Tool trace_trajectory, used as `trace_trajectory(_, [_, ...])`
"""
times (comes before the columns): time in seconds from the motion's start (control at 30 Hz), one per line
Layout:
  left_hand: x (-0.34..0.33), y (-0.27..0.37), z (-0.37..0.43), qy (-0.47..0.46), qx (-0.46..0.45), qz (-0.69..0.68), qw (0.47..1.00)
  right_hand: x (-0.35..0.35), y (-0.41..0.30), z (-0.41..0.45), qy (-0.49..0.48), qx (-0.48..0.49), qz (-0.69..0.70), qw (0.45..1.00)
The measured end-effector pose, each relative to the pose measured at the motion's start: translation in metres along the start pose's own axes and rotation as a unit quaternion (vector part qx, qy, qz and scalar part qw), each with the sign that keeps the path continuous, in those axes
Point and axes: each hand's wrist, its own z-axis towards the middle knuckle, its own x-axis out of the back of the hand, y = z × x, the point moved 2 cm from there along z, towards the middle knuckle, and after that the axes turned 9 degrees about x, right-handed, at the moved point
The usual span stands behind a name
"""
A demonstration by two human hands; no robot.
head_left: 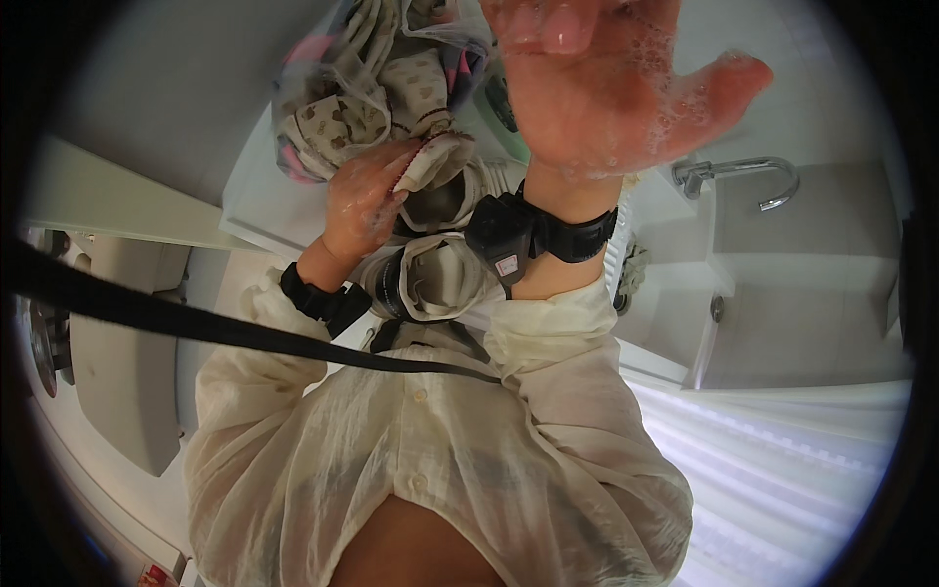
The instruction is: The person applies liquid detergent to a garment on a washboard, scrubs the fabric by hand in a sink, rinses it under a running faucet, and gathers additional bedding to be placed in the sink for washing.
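My left hand [367,202], wet with suds, is closed on a white cloth piece with a dark red edge [438,163]. Above it lies a clear plastic bag [290,136] with patterned beige fabric [418,84] in it. My right hand [601,88] is raised close to the camera, palm showing, covered in foam, and partly cut off by the top edge; I see nothing in it. Two light-coloured shoes [444,275] stand side by side below my hands, near my body. A green rounded object [506,121] is partly hidden behind my right hand.
At the right is a white sink [799,293] with a chrome tap [755,169]. A crumpled greyish cloth [632,271] lies beside my right forearm, near a ribbed white surface. A black strap [220,326] crosses the view at the left.
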Motion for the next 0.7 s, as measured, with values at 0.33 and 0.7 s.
trace_trajectory(0.33, [0.007,-0.010,-0.011,-0.048,0.059,-0.013,0.997,-0.016,-0.049,-0.054,-0.162,-0.533,-0.515,0.651])
trace_trajectory(0.7, [0.011,-0.025,-0.012,-0.118,0.015,0.061,0.991,0.028,-0.362,-0.172,0.259,-0.723,-0.523,0.369])
